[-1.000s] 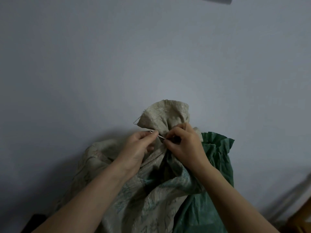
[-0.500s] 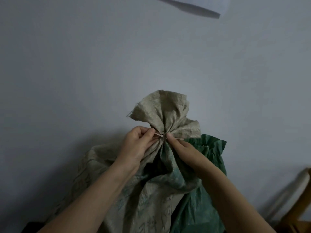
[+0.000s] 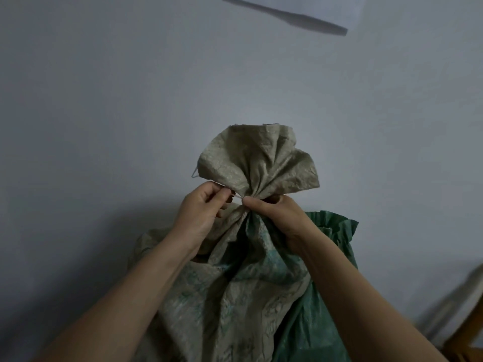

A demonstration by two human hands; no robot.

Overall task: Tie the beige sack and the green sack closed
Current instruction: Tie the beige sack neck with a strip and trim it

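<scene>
The beige sack [image 3: 230, 296] stands in front of me against a pale wall, its mouth gathered into a fanned ruffle [image 3: 257, 163] above a narrow neck. A thin pale tie [image 3: 238, 196] runs across that neck. My left hand [image 3: 202, 212] pinches the tie's left end beside the neck. My right hand [image 3: 281, 214] grips the neck from the right, thumb tip pressed where the tie meets the cloth. Behind and to the right stands the green sack [image 3: 318, 322], its crumpled top [image 3: 337, 226] loose and untouched.
A pale wall [image 3: 130, 100] fills the background, with a white paper edge [image 3: 313, 9] at the top. A wooden piece of furniture [image 3: 467, 335] shows at the lower right corner.
The ruffle has spread wider above the neck. My right hand has opened from a tight pinch in front of the neck into a grip round it, and both hands have shifted slightly up.
</scene>
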